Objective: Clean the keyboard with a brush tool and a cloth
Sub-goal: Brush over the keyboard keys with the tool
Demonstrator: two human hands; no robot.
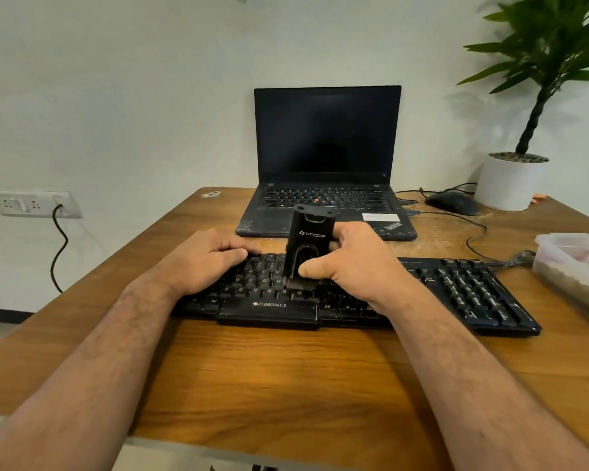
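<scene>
Head view: person at a wooden tabletop [286, 375], both bare forearms reaching forward. Black keyboard [456, 294] lies across the tabletop in front of them, in front of an open laptop [327, 137] with a dark screen.

Right hand [354, 263] grips a black brush tool [308, 239], held upright, fingers wrapped round the body, thumb on the near face. Bristles point down and touch the keys around the middle letter rows. Left hand [211, 256] rests on the left part of the keyboard, fingers loosely bent, holding nothing; looks like it steadies the board.

Progress, my read: brushing stage underway, mid-board. Right side with the number pad probably not brushed yet, can't tell for sure. No cloth seen anywhere, so the wipe step looks undone and the cloth has to come from somewhere out of view.

Around: mouse [453, 202] behind the keyboard to the right, its cable [473, 232] looping across the tabletop toward the keyboard's far right end. White pot with a green plant [510, 185] at the far right corner. Clear plastic box [572, 263] just beside the keyboard's right end, could crowd strokes there. Wall socket [34, 203] with a black cord plugged in, on the left wall. Laptop edge sits close behind the brush, little room for a far-side stroke.
</scene>
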